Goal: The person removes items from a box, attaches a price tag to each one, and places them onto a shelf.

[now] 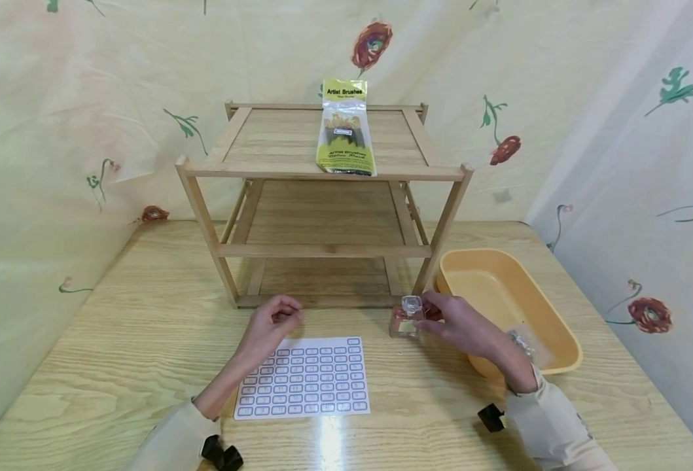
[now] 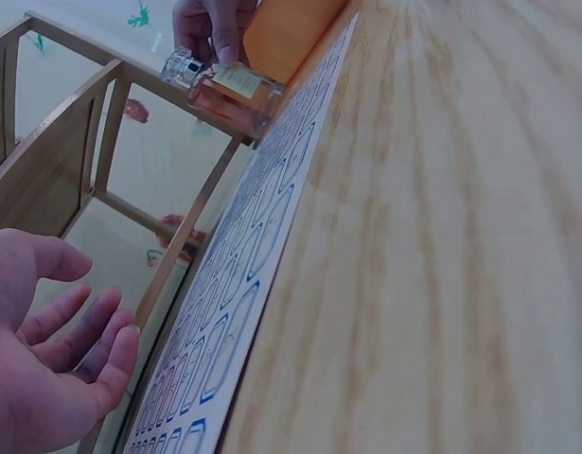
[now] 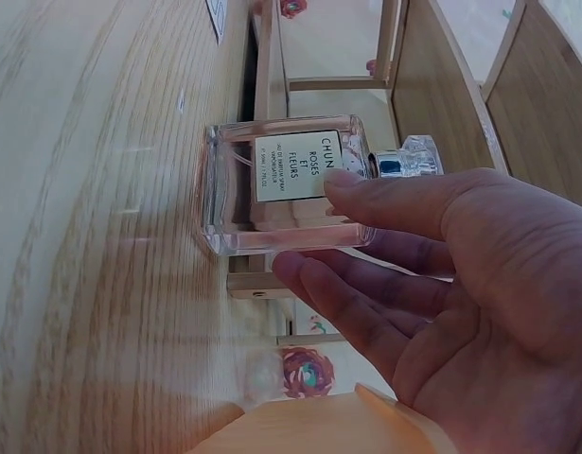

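A clear perfume bottle with pinkish liquid and a glass cap (image 1: 407,318) stands upright on the table by the rack's front right leg. My right hand (image 1: 458,325) holds it from the right, thumb on the label side and fingers behind; the right wrist view shows the bottle (image 3: 291,184) and the hand (image 3: 499,284) close. My left hand (image 1: 271,330) hovers over the top left of a white sheet (image 1: 305,379) printed with rows of blue boxes, its fingers loosely bent around nothing. In the left wrist view that hand (image 2: 54,340) is empty.
Behind stands a three-tier wooden rack (image 1: 322,250), with a yellow packet of artist brushes (image 1: 346,131) on its top shelf. A yellow tray (image 1: 487,281) at the right holds a clear bag of small metallic things (image 1: 525,343). Flowered cloth (image 1: 116,78) hangs around the table.
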Demonstrator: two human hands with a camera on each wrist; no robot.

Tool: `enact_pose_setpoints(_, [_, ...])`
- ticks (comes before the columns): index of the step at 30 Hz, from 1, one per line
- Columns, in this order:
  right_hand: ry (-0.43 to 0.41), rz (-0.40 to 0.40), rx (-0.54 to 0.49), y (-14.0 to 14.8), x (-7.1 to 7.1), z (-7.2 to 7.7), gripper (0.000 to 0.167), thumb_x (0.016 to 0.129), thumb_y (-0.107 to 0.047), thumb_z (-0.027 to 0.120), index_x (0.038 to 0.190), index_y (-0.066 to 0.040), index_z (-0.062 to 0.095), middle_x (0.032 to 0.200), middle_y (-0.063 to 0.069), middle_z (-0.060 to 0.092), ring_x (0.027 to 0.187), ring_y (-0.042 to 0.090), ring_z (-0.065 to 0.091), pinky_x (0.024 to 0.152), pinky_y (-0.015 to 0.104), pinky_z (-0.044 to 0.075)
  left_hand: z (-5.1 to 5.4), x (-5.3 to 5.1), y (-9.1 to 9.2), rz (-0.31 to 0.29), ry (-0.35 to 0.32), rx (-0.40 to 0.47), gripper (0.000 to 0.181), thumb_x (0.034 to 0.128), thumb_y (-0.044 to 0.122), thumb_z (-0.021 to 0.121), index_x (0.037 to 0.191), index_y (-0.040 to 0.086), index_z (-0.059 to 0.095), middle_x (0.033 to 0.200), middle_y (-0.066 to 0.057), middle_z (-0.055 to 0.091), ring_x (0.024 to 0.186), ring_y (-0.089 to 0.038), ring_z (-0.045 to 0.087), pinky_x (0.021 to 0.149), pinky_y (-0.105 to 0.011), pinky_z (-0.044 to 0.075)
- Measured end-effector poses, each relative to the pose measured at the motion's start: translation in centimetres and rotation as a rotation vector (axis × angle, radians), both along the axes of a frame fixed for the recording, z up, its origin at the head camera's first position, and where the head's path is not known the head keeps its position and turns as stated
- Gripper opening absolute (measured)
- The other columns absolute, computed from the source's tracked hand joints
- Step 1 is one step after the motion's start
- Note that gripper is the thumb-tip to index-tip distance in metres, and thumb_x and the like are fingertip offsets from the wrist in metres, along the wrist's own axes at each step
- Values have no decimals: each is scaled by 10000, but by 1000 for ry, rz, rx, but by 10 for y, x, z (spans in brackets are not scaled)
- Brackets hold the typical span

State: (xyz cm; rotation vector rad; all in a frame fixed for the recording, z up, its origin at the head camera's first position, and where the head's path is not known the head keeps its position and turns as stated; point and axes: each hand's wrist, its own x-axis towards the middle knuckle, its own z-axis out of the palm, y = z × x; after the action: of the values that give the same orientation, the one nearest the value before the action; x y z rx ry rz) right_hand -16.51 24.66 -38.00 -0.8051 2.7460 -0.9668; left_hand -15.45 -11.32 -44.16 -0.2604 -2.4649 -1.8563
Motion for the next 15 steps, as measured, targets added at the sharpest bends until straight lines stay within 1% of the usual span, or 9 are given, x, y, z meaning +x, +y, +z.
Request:
enact_pose_setpoints(8, [23, 6, 8, -1, 0, 0, 157, 951, -7, 727, 1062, 45, 628, 948, 65, 705, 890, 245, 709, 754, 337, 595, 1, 1, 0, 1, -20, 13, 186, 964, 46, 702, 1127, -30, 657, 1018, -115, 690, 942, -200, 628, 862, -281, 505])
enact_pose_setpoints(15, [5, -8, 11, 0, 1, 2, 180, 949, -24, 734, 1080, 41, 629, 950, 43, 707, 892, 213, 698, 757, 320, 592, 1, 1, -1, 0, -31, 10, 192, 965, 44, 698, 1133, -36, 650, 1004, -106, 690, 931, -197, 630, 844, -270, 508])
